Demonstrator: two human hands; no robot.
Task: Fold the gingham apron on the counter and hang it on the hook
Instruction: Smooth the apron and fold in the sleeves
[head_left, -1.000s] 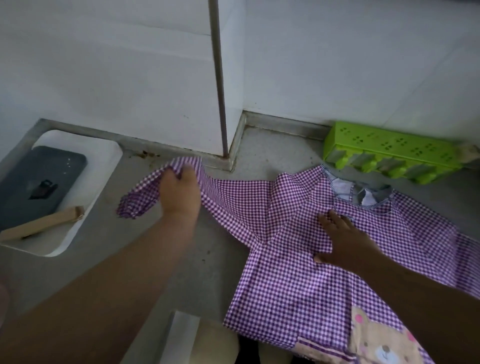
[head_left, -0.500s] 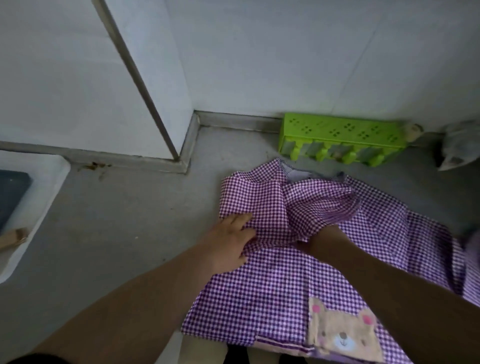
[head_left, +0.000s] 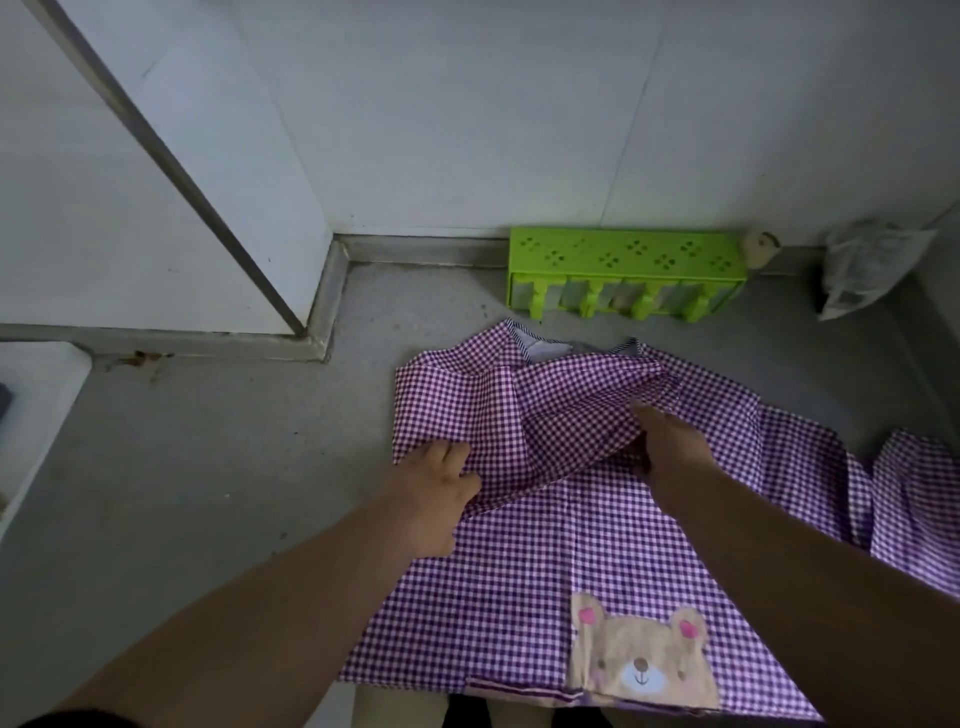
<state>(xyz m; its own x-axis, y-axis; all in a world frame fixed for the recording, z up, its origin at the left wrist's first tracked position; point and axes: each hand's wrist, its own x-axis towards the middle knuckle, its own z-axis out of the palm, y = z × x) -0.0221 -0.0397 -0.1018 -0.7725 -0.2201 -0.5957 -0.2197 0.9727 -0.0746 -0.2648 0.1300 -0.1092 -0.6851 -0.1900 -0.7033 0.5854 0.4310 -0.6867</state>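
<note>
The purple gingham apron (head_left: 519, 582) lies spread on the grey counter (head_left: 208, 467), with a bear patch near its lower hem. Its left sleeve is folded over the chest and bulges in loose creases. My left hand (head_left: 436, 488) rests with straight fingers on the left edge of that fold. My right hand (head_left: 670, 447) reaches into the fold from the right; its fingers lie on the sleeve cloth and its thumb is hidden under the edge. A green hook rack (head_left: 623, 260) lies on the counter against the back wall, just beyond the collar.
White walls meet in a corner at the back left, with a grey vertical strip (head_left: 171, 161). A white tray edge (head_left: 36, 395) shows at the far left. A crumpled plastic bag (head_left: 867, 270) and a small round object (head_left: 759, 248) sit at the back right.
The left sleeve, stretched out a second ago, has been carried across onto the chest. My left hand let go of its end and moved to the fold edge. The camera swung right.
</note>
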